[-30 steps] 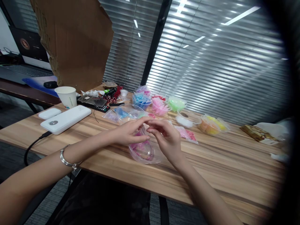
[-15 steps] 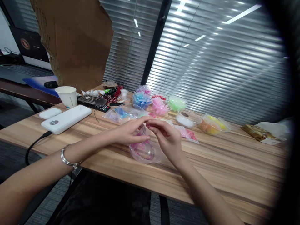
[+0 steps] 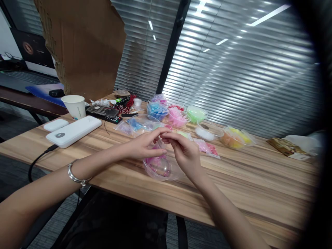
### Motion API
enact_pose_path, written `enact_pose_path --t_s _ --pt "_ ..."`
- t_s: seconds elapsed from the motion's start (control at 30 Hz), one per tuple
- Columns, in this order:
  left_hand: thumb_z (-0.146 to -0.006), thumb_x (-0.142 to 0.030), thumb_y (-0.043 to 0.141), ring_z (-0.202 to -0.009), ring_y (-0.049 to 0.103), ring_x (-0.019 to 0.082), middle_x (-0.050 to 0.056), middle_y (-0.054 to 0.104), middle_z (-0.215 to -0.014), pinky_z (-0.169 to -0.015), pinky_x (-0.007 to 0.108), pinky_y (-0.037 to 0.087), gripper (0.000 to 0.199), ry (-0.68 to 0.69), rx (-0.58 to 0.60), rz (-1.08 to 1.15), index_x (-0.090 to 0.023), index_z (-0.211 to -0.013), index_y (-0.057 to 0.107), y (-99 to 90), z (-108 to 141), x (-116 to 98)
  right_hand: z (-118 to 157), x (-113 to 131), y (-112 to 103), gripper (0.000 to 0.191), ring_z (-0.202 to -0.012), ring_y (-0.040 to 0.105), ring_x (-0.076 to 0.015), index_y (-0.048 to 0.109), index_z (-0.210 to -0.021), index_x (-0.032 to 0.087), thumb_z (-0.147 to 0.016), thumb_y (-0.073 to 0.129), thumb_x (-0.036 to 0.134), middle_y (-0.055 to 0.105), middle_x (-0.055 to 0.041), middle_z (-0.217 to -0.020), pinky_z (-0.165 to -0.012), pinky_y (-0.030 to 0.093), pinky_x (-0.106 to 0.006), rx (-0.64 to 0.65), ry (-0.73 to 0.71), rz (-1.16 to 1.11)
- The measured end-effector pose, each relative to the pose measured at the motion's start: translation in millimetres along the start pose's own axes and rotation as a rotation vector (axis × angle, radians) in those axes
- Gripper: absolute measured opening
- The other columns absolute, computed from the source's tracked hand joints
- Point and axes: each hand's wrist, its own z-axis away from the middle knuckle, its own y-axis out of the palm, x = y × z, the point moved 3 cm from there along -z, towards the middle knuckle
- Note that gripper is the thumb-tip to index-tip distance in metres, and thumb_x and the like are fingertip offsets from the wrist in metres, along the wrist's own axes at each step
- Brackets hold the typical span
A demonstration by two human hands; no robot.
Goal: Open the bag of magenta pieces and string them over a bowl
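Observation:
Over a clear plastic bowl holding pink-purple material, my two hands meet at the fingertips. My left hand comes in from the left, its forefinger stretched out and its thumb held apart below; some of its other fingers curl inward, partly hidden. My right hand is closed in a pinch against the left forefinger's tip. Whatever lies between the fingertips is too small or hidden to name. The bowl stands on the wooden table, below and behind the hands.
Behind the hands are several clear bowls with blue packets, pink pieces, green pieces and yellow-orange pieces. A white power bank, a paper cup and a remote stand left. Cardboard rises behind.
My right fingers have shifted slightly at the left forefinger's tip and drawn closer together. Both arms and the bowl stay in nearly the same place.

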Motion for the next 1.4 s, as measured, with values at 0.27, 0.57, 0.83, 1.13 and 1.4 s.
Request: enact_pose_path --t_s 0.27,0.57,0.83,1.13,1.4 --pt "-0.085 -0.041 0.06 -0.124 0.048 0.025 0.011 0.046 -0.138 -0.103 0.038 0.043 0.063 0.0 -0.002 0.017 -0.024 -0.139 0.033 0.2 -0.5 -1.6 -1.4 3.1 -0.5 0.026 -0.088 0.067 -0.015 0.065 -0.107 0.026 -0.092 0.049 0.012 0.07 -0.0008 -0.098 -0.081 0.054 -0.032 0.028 0.006 -0.01" --pt "-0.085 -0.042 0.06 -0.124 0.048 0.026 0.011 0.047 -0.138 -0.104 0.039 0.042 0.062 0.002 -0.007 0.009 -0.024 -0.139 0.034 0.1 -0.2 -2.5 0.1 0.3 -0.3 0.028 -0.091 0.066 -0.0155 0.065 -0.107 0.025 -0.091 0.048 0.009 0.07 -0.0013 -0.099 -0.082 0.053 -0.032 0.022 -0.017 -0.006" --pt "-0.085 -0.04 0.062 -0.123 0.049 0.025 0.011 0.047 -0.137 -0.102 0.038 0.043 0.062 -0.004 0.012 0.025 -0.023 -0.138 0.034 0.3 -0.1 -2.7 -2.5 4.4 0.3 0.021 -0.091 0.065 -0.0162 0.066 -0.102 0.025 -0.088 0.058 0.012 0.07 -0.0007 -0.098 -0.082 0.051 -0.031 -0.005 -0.032 0.024" --pt "-0.085 -0.04 0.061 -0.126 0.046 0.027 0.012 0.044 -0.14 -0.104 0.041 0.041 0.064 -0.007 0.008 0.009 -0.023 -0.139 0.032 -1.0 0.6 -3.7 -2.9 4.3 -0.5 0.027 -0.095 0.064 -0.0167 0.065 -0.105 0.025 -0.088 0.056 0.007 0.069 -0.0014 -0.102 -0.085 0.05 -0.032 0.0 -0.083 0.011" --pt "-0.085 -0.042 0.061 -0.122 0.05 0.028 0.011 0.047 -0.137 -0.103 0.043 0.041 0.065 -0.043 0.017 0.02 -0.024 -0.14 0.032 -0.5 1.5 -2.1 -3.3 1.0 -0.8 0.029 -0.098 0.064 -0.0176 0.065 -0.107 0.028 -0.089 0.053 0.008 0.069 -0.001 -0.104 -0.086 0.051 -0.034 -0.001 -0.07 -0.003"
